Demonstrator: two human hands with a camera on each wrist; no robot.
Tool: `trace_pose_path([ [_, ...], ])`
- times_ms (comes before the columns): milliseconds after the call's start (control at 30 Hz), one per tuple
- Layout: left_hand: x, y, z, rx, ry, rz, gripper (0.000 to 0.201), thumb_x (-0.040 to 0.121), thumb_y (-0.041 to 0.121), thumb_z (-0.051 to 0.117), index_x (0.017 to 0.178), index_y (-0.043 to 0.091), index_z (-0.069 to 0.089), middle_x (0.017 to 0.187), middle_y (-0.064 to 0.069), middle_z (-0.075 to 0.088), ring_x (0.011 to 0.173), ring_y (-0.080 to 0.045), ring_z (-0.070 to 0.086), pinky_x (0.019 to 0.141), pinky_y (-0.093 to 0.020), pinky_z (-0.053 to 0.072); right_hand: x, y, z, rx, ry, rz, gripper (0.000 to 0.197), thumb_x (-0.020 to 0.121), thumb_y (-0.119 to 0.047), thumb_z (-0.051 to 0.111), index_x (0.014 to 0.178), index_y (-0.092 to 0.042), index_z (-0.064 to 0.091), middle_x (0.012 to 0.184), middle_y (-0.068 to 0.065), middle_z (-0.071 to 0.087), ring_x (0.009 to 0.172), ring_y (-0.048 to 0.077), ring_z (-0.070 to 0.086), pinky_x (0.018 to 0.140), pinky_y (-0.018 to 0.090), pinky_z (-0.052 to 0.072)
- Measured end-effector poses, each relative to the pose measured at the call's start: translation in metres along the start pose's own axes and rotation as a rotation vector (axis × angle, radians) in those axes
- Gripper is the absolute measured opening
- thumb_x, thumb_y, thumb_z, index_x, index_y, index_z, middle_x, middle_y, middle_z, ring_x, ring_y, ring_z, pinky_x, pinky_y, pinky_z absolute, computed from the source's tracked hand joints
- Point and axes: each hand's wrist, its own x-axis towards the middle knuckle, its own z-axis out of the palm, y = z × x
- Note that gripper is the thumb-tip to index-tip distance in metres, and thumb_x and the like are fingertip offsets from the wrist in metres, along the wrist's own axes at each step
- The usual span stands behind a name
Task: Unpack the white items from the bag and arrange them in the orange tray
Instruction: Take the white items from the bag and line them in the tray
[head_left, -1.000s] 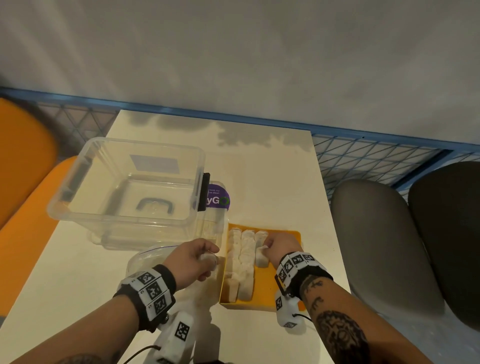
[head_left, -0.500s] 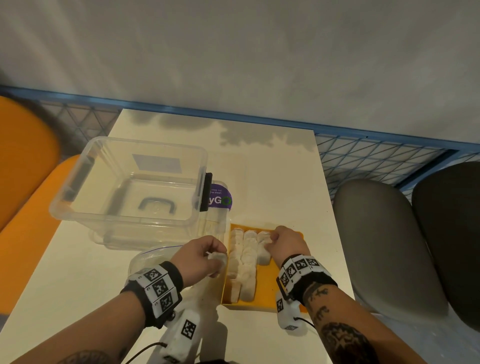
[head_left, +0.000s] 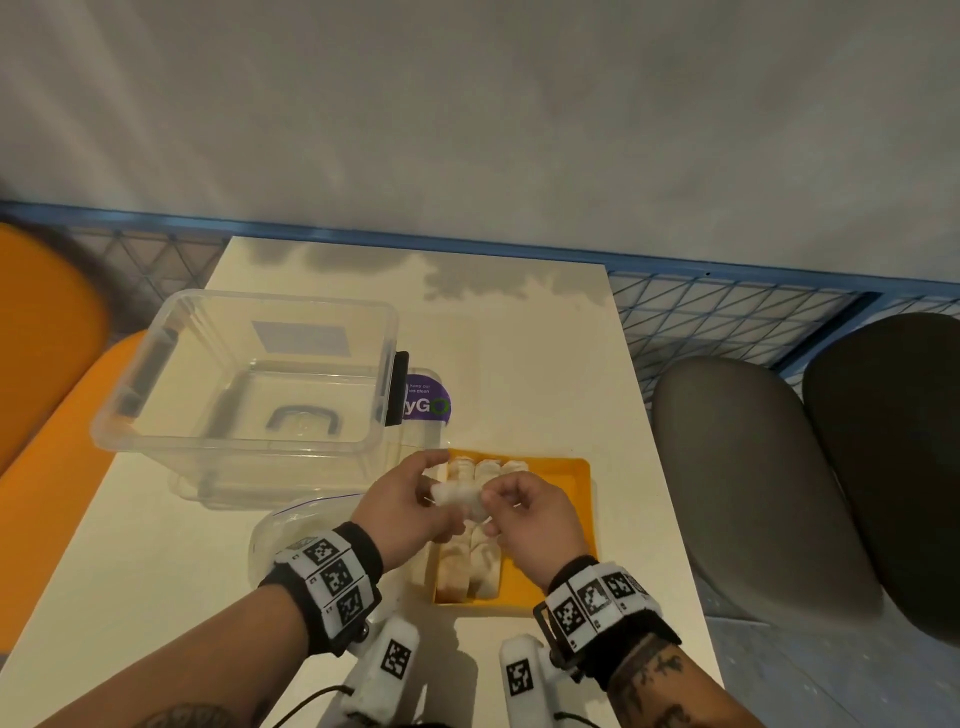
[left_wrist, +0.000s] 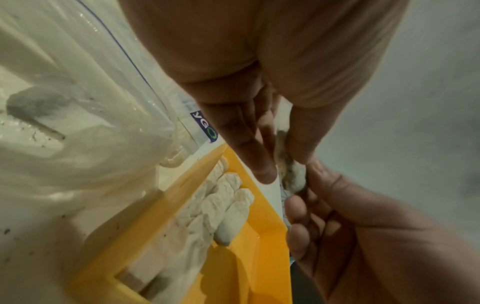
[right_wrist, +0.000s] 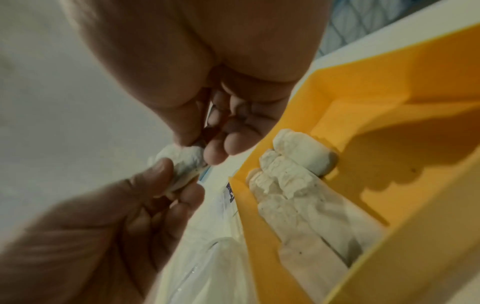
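Head view: both hands pinch one white item (head_left: 460, 498) above orange tray (head_left: 566, 470) – left hand (head_left: 402, 506), right hand (head_left: 535, 514). Pass w/o squeezing; lay beside 3rd row.

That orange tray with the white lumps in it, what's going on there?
A person is moving white pieces out of a clear plastic bag into the orange tray. Right now the left hand and the right hand both pinch one white piece above the tray. Several white pieces already lie in rows along its left side, while its right side is bare. An empty clear bin sits beside it.
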Motion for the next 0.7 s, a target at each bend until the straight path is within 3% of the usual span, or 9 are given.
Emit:
trace_pose_path([
  [100, -0.003, 0.0, 0.002, -0.078, 0.045, 0.023, 0.041, 0.084, 0.01, 0.077, 0.116, 0.029, 0.06, 0.07, -0.003, 0.069, 0.078, -0.025, 0.075, 0.082, -0.052, 0.06, -0.006, 0.007, -0.004, 0.074, 0.038, 0.034, 0.003, 0.092, -0.021, 0.066, 0.089, -0.02, 0.067, 0.086, 0.002, 0.071, 0.063, 0.01, 0.069, 0.061, 0.029, 0.054],
  [200, -0.003, 0.002, 0.004, -0.084, 0.07, 0.056, 0.038, 0.085, 0.011, 0.076, 0.111, 0.033, 0.061, 0.078, -0.005, 0.075, 0.082, -0.028, 0.073, 0.084, -0.051, 0.06, -0.014, 0.015, -0.007, 0.014, -0.059, 0.052, 0.003, 0.091, -0.021, 0.067, 0.092, -0.018, 0.066, 0.082, 0.002, 0.071, 0.06, 0.003, 0.065, 0.056, 0.02, 0.049],
  [267, -0.003, 0.003, 0.007, -0.069, 0.062, 0.063, 0.039, 0.084, 0.012, 0.075, 0.112, 0.034, 0.059, 0.082, -0.005, 0.076, 0.082, -0.027, 0.072, 0.086, -0.051, 0.059, -0.017, 0.019, -0.009, -0.021, -0.085, 0.032, 0.009, 0.088, -0.023, 0.07, 0.096, -0.022, 0.065, 0.087, -0.003, 0.07, 0.071, 0.004, 0.065, 0.064, 0.02, 0.051],
  [367, -0.004, 0.001, 0.009, 0.066, 0.024, 0.087, 0.044, 0.084, 0.019, 0.075, 0.119, 0.037, 0.056, 0.082, 0.003, 0.076, 0.08, -0.015, 0.072, 0.089, -0.043, 0.058, -0.017, 0.016, -0.014, -0.002, -0.027, -0.036, 0.028, 0.086, -0.029, 0.072, 0.113, -0.031, 0.062, 0.106, -0.012, 0.066, 0.094, 0.007, 0.064, 0.086, 0.027, 0.054],
  [467, -0.009, 0.002, 0.013, 0.185, -0.006, 0.127, 0.051, 0.084, 0.022, 0.075, 0.128, 0.038, 0.053, 0.08, 0.01, 0.074, 0.08, -0.007, 0.069, 0.086, -0.03, 0.057, -0.019, 0.008, -0.018, -0.082, -0.077, -0.103, 0.039, 0.087, -0.031, 0.071, 0.124, -0.035, 0.059, 0.107, -0.015, 0.064, 0.094, 0.005, 0.062, 0.084, 0.018, 0.051],
  [533, -0.012, 0.003, 0.015, 0.233, -0.033, 0.148, 0.055, 0.085, 0.025, 0.075, 0.132, 0.038, 0.05, 0.081, 0.012, 0.073, 0.08, -0.004, 0.068, 0.083, -0.023, 0.055, -0.02, 0.004, -0.018, -0.182, -0.117, -0.117, 0.033, 0.088, -0.032, 0.07, 0.12, -0.036, 0.064, 0.098, -0.013, 0.064, 0.09, 0.004, 0.061, 0.078, 0.014, 0.048],
  [633, -0.013, -0.001, 0.016, 0.238, -0.095, 0.149, 0.061, 0.084, 0.027, 0.076, 0.136, 0.037, 0.045, 0.084, 0.013, 0.075, 0.083, -0.004, 0.07, 0.088, -0.029, 0.056, -0.022, 0.007, -0.016, -0.217, -0.111, -0.122, 0.007, 0.088, -0.031, 0.069, 0.092, -0.038, 0.069, 0.086, -0.014, 0.067, 0.081, 0.002, 0.062, 0.07, 0.015, 0.046],
  [700, -0.013, -0.004, 0.015, 0.269, -0.129, 0.141, 0.061, 0.083, 0.025, 0.077, 0.135, 0.037, 0.046, 0.085, 0.013, 0.075, 0.083, -0.004, 0.07, 0.089, -0.03, 0.056, -0.024, 0.013, -0.015, -0.235, -0.094, -0.119, 0.009, 0.089, -0.029, 0.068, 0.087, -0.037, 0.066, 0.085, -0.015, 0.067, 0.078, 0.001, 0.061, 0.066, 0.013, 0.045],
])
